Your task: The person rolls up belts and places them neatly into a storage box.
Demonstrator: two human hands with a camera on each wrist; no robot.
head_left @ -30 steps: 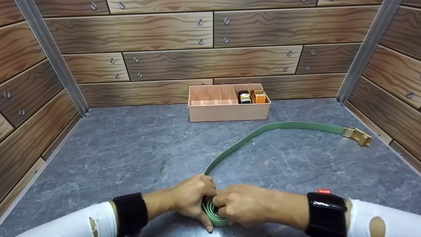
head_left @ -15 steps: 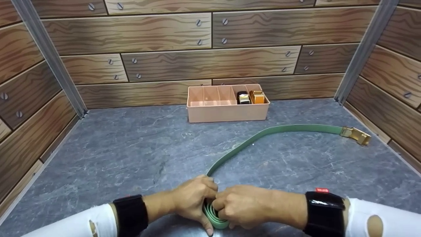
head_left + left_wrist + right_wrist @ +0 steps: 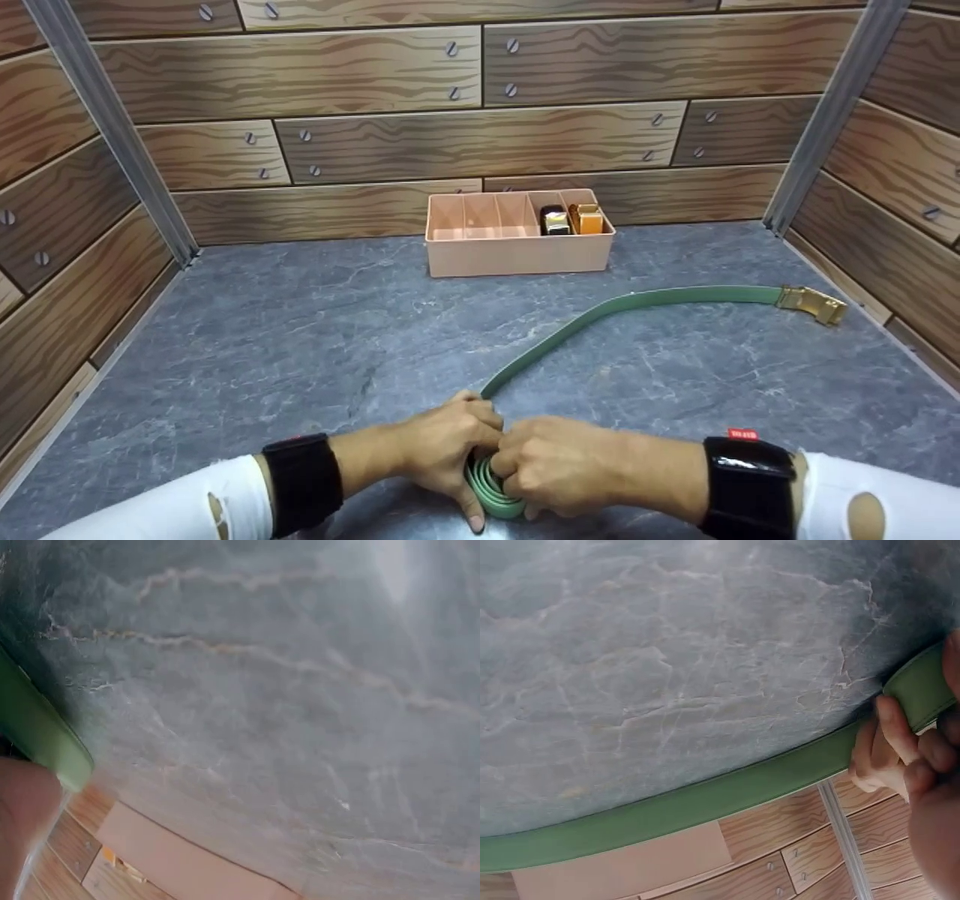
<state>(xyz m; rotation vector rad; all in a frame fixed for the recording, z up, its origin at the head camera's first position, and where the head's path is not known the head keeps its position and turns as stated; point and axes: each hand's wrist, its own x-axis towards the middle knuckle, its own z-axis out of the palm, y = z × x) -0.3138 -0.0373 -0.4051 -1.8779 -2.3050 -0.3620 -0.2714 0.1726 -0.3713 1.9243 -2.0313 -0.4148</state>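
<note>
A green belt (image 3: pixel 559 339) stands on its edge on the table, its near end wound into a coil (image 3: pixel 491 491). Its gold buckle (image 3: pixel 811 304) lies at the far right end of the loose strap. My left hand (image 3: pixel 448 448) wraps the coil's left side, thumb along the near edge and fingers at the back where the strap comes in. On the other side my right hand (image 3: pixel 551 465) grips the coil with curled fingers, hiding part of its centre. The right wrist view has the strap (image 3: pixel 705 802) running along the table to the fingers.
A pink divided box (image 3: pixel 517 256) stands at the back against the wood-patterned wall. Its two right compartments hold a black rolled belt (image 3: pixel 555 220) and an orange one (image 3: pixel 589 222), both with gold buckles. Similar walls close in the grey marbled table (image 3: pixel 300 337) at both sides.
The loose strap has straightened a little, and its bend has shifted slightly nearer. Both hands stay at the coil with almost the same hold, a touch further right.
</note>
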